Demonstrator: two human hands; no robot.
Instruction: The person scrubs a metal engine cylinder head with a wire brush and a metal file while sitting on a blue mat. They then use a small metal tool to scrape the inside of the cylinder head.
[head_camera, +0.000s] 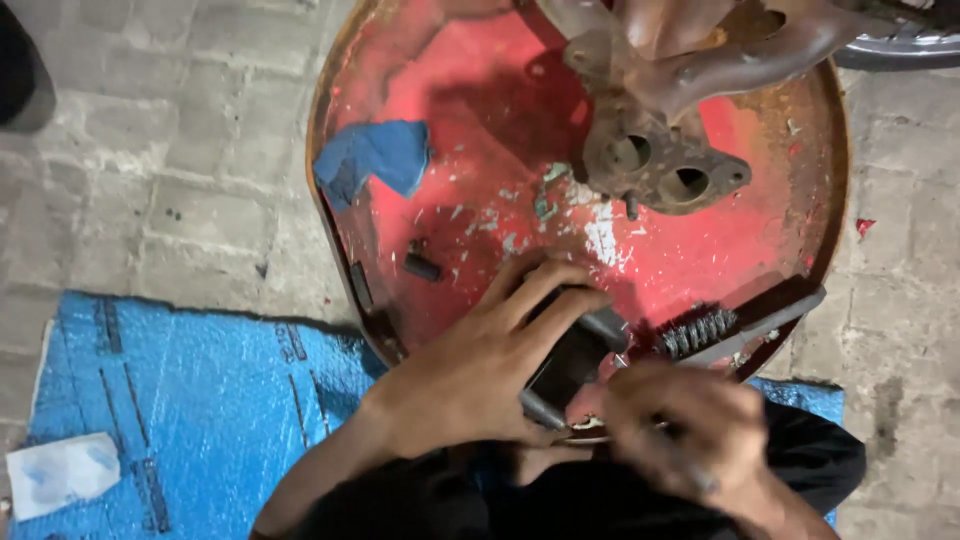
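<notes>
My left hand (480, 365) grips a dark blocky metal part with grey ends (578, 352) at the near rim of a round red, rusty tray (470, 90). My right hand (685, 425) is blurred, closed around a thin tool whose tip meets that part. A wire brush with a long handle (720, 330) lies on the tray just right of my hands. A rusty exhaust manifold with two round ports (660, 165) rests on the far part of the tray.
A blue rag (375, 158) lies on the tray's left side, with a small dark bolt (422, 266) nearer me. A blue plastic sheet (180, 400) covers the paving at left, with a white scrap (62, 472) on it. A wheel rim (900, 45) shows top right.
</notes>
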